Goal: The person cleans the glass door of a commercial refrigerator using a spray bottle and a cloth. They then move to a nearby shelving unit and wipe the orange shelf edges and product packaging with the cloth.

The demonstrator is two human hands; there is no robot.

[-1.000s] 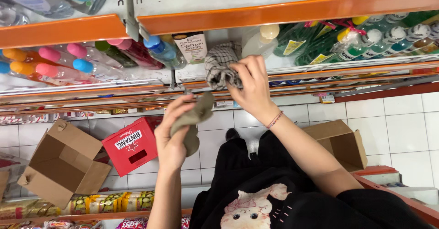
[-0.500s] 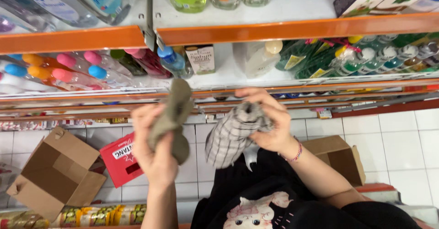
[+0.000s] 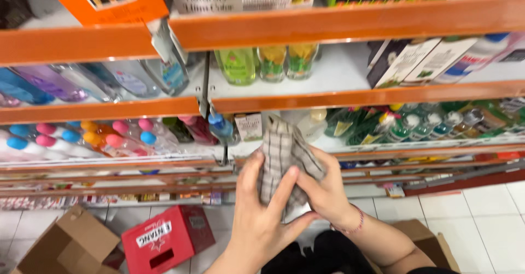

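Cloth: a checked cloth point(image 3: 284, 159) is pressed between both hands in front of the shelf, its top end sticking up above the fingers.
Look of the cloth: grey and off-white check, bunched and creased, folded into a loose upright wad.
Left hand: the left hand point(image 3: 262, 219) wraps the cloth from the near side, thumb laid up across the fabric, gripping it.
Right hand: the right hand point(image 3: 328, 189) clasps the cloth from the other side, fingers curled into the folds; a thin pink bracelet point(image 3: 354, 227) sits on that wrist.
Shelf: an orange-edged shelf point(image 3: 339, 96) runs just behind the cloth, lined with bottles with pink, blue and orange caps point(image 3: 82, 137) to the left and green bottles point(image 3: 383, 126) to the right.
Floor: pale tiles below, with a red box point(image 3: 167, 244) and an open brown carton point(image 3: 65, 246) down to the left, well apart from the hands.
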